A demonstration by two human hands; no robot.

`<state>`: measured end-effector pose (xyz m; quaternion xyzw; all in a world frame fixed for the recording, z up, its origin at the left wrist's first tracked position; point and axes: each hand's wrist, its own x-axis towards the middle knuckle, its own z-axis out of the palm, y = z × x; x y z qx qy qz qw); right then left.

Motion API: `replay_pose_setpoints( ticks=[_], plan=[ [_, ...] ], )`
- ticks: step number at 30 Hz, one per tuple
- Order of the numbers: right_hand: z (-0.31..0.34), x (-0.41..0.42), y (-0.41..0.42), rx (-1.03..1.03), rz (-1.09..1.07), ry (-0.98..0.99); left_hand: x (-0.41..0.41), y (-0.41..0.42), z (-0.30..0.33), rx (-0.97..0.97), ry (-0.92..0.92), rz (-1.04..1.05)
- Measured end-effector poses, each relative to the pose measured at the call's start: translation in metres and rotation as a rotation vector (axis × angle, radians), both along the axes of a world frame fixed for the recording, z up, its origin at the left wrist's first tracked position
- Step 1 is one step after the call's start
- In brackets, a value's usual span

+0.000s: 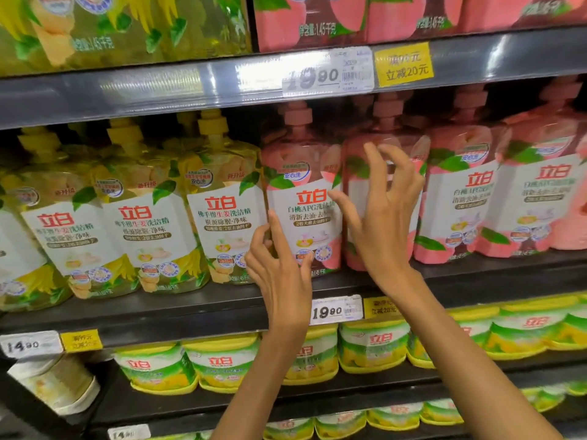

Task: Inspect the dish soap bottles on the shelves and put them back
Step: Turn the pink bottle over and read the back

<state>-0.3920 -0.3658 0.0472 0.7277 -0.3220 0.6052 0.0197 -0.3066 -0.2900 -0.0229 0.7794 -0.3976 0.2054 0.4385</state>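
The pink peach-printed dish soap bottle with a white label and pink pump cap [303, 198] stands on the dark middle shelf [190, 308], at the left end of the pink row and touching the yellow bottle beside it.

In the head view, the left hand [279, 268] holds this bottle low on its left edge: the thumb lies up the label and the other fingers [258, 239] curl in at the seam between it and the yellow ginger-printed bottle with a white label [222, 217]. The right hand [381, 214] is in front of the neighbouring pink bottle [352, 198], its fingers spread and loosely bent, holding nothing that I can make out.

The likely trouble is crowding. The bottles stand shoulder to shoulder, so a pull or twist on this one could drag the yellow bottle forward or tip the pink neighbour. The pump cap sits close under the grey shelf rail with a price tag [327, 74], and could catch there if the bottle is lifted.

The right hand hides most of the neighbouring bottle's label. The left fingertips disappear behind the bottle's edge, so the firmness of the grip is unclear. The scene is blurred, small print is unreadable, and the rows behind are in shadow.
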Motion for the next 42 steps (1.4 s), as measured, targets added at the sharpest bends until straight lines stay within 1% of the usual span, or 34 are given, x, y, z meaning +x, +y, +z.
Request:
replay_pose_setpoints(
  ticks=[2,3,6,8,10,12,14,16,18,20,22,23,26,27,29,31,34,36,38,40,42],
  plan=[
    [0.008,-0.021,-0.011,-0.033,-0.047,-0.057,-0.011,0.0,0.0,-0.077,-0.028,-0.045],
    [0.014,-0.031,-0.018,-0.031,-0.075,-0.047,-0.017,-0.002,0.0,-0.11,-0.041,-0.087],
    [0.032,-0.051,-0.047,0.038,-0.167,0.121,-0.041,-0.013,-0.001,-0.139,-0.043,-0.263],
    [0.044,-0.056,-0.062,0.098,-0.189,0.26,-0.055,-0.022,-0.004,-0.102,-0.044,-0.361],
    [0.052,-0.057,-0.068,0.132,-0.155,0.388,-0.065,-0.032,-0.007,-0.04,-0.037,-0.398],
    [0.054,-0.058,-0.073,0.121,-0.112,0.439,-0.073,-0.042,-0.009,-0.03,0.054,-0.407],
    [0.053,-0.061,-0.079,0.113,-0.062,0.4,-0.081,-0.048,-0.008,-0.073,0.105,-0.381],
    [0.053,-0.066,-0.081,0.106,0.015,0.349,-0.086,-0.051,-0.008,-0.187,0.177,-0.36],
    [0.053,-0.071,-0.078,0.075,0.11,0.314,-0.086,-0.051,-0.007,-0.322,0.29,-0.38],
    [0.052,-0.077,-0.074,0.054,0.253,0.282,-0.085,-0.052,-0.002,-0.39,0.388,-0.38],
    [0.052,-0.081,-0.074,0.12,0.422,0.225,-0.084,-0.057,0.001,-0.383,0.439,-0.329],
    [0.053,-0.083,-0.075,0.164,0.472,0.226,-0.084,-0.059,0.002,-0.365,0.451,-0.297],
    [0.052,-0.084,-0.079,0.299,0.539,0.28,-0.088,-0.063,0.005,-0.357,0.478,-0.246],
    [0.051,-0.083,-0.078,0.319,0.554,0.245,-0.088,-0.063,0.006,-0.359,0.483,-0.229],
    [0.048,-0.082,-0.072,0.29,0.571,0.132,-0.087,-0.061,0.01,-0.376,0.495,-0.222],
    [0.046,-0.081,-0.063,0.308,0.606,0.016,-0.085,-0.054,0.013,-0.423,0.505,-0.252],
    [0.045,-0.083,-0.054,0.478,0.689,-0.179,-0.088,-0.039,0.01,-0.488,0.515,-0.321],
    [0.042,-0.087,-0.048,0.553,0.715,-0.256,-0.095,-0.027,0.007,-0.524,0.56,-0.388],
    [0.042,-0.092,-0.045,0.603,0.752,-0.292,-0.102,-0.017,0.008,-0.518,0.635,-0.461],
    [0.04,-0.096,-0.043,0.695,0.819,-0.297,-0.11,-0.009,0.006,-0.406,0.773,-0.556],
    [0.036,-0.1,-0.04,0.775,0.858,-0.274,-0.119,-0.001,0.002,-0.381,0.883,-0.634]
  ],
)
